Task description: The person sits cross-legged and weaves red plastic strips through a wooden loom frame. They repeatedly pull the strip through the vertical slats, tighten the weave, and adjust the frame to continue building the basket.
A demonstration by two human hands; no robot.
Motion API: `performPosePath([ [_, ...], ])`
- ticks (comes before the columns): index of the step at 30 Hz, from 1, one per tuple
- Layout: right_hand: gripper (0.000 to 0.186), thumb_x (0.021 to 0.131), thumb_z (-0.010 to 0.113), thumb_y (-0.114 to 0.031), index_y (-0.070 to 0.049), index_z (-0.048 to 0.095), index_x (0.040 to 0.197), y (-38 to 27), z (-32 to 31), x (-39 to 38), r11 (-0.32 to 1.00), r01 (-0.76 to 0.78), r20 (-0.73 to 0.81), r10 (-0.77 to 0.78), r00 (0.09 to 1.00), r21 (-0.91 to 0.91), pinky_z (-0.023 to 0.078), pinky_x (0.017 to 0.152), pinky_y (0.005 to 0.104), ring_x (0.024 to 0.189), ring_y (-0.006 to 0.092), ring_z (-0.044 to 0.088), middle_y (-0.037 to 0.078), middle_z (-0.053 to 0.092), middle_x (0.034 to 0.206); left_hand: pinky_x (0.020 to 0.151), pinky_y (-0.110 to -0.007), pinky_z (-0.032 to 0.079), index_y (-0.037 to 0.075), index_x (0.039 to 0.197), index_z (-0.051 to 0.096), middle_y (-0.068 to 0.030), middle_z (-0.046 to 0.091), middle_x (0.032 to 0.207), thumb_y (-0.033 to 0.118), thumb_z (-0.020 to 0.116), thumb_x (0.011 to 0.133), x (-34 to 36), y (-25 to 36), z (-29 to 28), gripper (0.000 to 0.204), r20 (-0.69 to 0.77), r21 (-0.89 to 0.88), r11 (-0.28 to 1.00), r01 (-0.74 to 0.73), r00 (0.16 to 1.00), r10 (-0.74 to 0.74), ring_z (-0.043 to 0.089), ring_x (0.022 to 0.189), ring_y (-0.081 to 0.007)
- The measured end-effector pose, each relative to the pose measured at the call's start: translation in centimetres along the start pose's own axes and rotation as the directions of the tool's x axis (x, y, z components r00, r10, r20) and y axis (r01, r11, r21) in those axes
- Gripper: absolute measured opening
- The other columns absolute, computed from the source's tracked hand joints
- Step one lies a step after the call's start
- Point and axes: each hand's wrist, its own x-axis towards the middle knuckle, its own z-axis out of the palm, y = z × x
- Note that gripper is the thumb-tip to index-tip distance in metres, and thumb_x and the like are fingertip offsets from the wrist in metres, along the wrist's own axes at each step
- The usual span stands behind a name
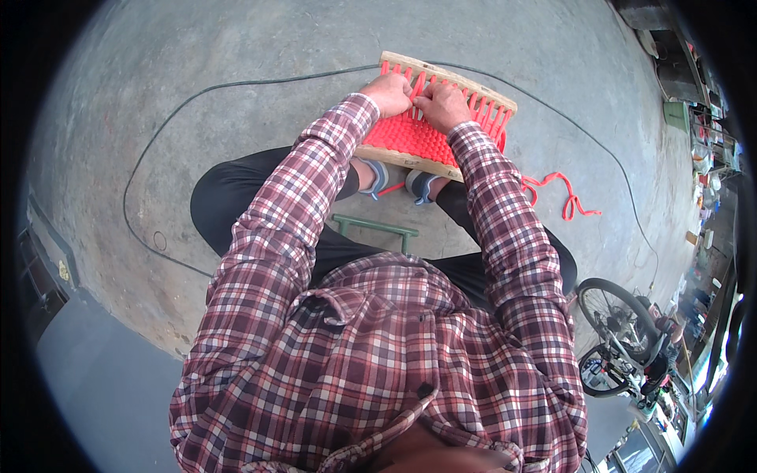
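Note:
A wooden frame (505, 102) rests tilted over my feet, strung with red cord. Its near part is a tight woven red mesh (410, 138); toward the far bar the cord runs as separate parallel strands. My left hand (390, 93) is over the far left part of the strands, fingers closed in a pinch on the red cord. Close beside it, my right hand (444, 105) also pinches the red cord, its fingertips partly hidden. A loose tail of red cord (568, 197) trails on the floor to the right of the frame.
A dark cable (150, 150) loops across the concrete floor (260, 47) around me. Between my legs stands a green metal bar (374, 225). A bicycle (619, 331) is at the lower right, and a green bin (676, 115) and assorted clutter line the right edge.

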Motion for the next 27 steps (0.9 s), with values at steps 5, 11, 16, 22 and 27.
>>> performPosePath([
  [5,0.026,0.078,0.063,-0.025,-0.005,0.066,0.093,0.0,-0.7,-0.5,0.975,0.021,-0.039,-0.013,0.999,0.222,0.049,0.070,0.0386,0.079,0.0252,0.064,0.014,0.066,0.088,0.072,-0.036,0.048,0.004,0.076,0.065,-0.0163,0.063,0.082,0.012,0.055,0.072,-0.4,-0.1,-1.1,0.013,-0.109,0.315,0.925,-0.211,0.960,0.256,0.061,0.082,-0.0284],
  [11,0.029,0.085,0.056,-0.022,-0.002,0.062,0.105,-0.8,-1.7,-0.3,0.693,0.131,-0.032,-0.154,0.987,0.709,0.047,0.069,0.0336,0.075,0.0203,0.058,0.010,0.063,0.087,0.035,-0.022,0.017,0.007,0.071,0.055,0.0063,0.038,0.053,0.013,0.056,0.078,-1.4,1.1,-4.8,0.009,0.098,-0.774,0.631,0.049,0.994,0.044,0.028,0.040,-0.0033],
  [16,0.022,0.087,0.055,-0.020,-0.001,0.063,0.094,-1.1,-1.6,-0.1,0.659,-0.152,0.184,0.021,0.983,0.737,0.042,0.054,0.0292,0.057,0.0126,0.049,0.003,0.056,0.065,0.035,-0.023,0.025,0.006,0.076,0.060,0.0024,0.046,0.055,0.014,0.056,0.077,-1.9,1.3,-4.3,0.010,0.052,-0.632,0.767,0.112,0.993,-0.103,0.035,0.040,-0.0054],
  [22,0.023,0.085,0.059,-0.022,0.000,0.064,0.082,-1.2,-1.0,-0.2,0.913,0.011,-0.012,-0.006,1.000,0.409,0.044,0.056,0.0295,0.059,0.0133,0.055,0.007,0.059,0.066,0.067,-0.034,0.047,0.005,0.081,0.067,-0.0135,0.064,0.079,0.020,0.060,0.075,-1.0,-0.1,-1.9,0.018,-0.141,0.155,0.987,0.036,0.990,-0.014,0.060,0.069,-0.0226],
  [27,0.024,0.082,0.061,-0.023,0.001,0.065,0.081,-1.6,-0.3,0.2,0.955,0.014,0.025,-0.022,0.999,0.297,0.047,0.062,0.0332,0.066,0.0178,0.060,0.014,0.063,0.071,0.049,-0.030,0.042,0.003,0.072,0.062,-0.0083,0.060,0.067,0.015,0.062,0.074,-1.4,-1.2,-1.3,0.011,-0.024,-0.398,0.902,0.169,0.981,-0.195,0.053,0.053,-0.0164],
])
